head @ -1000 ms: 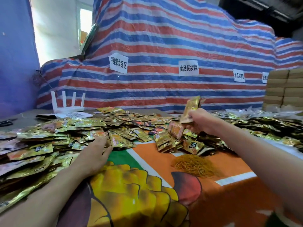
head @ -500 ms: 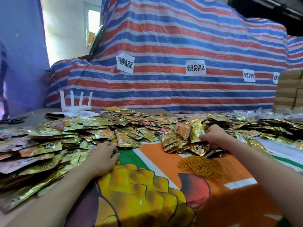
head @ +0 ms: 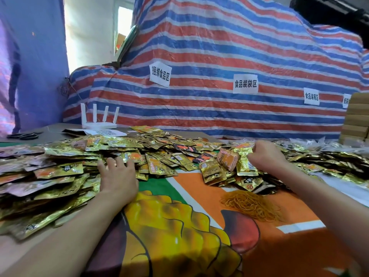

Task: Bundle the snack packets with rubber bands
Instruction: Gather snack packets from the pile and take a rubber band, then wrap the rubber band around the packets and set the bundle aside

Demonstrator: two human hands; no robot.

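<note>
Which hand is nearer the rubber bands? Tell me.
Right. The right hand is on the packets just beyond the rubber bands; the left hand lies far to their left.

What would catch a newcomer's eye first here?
A sprawling heap of gold snack packets spans the table, left hand resting on it, right hand among the packets. Behind rises a red and blue striped tarpaulin; a tangle of orange rubber bands lies near the right hand.

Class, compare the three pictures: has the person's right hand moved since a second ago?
Yes. The right hand has dropped from holding a packet aloft onto the snack packets beyond the rubber bands.
</note>
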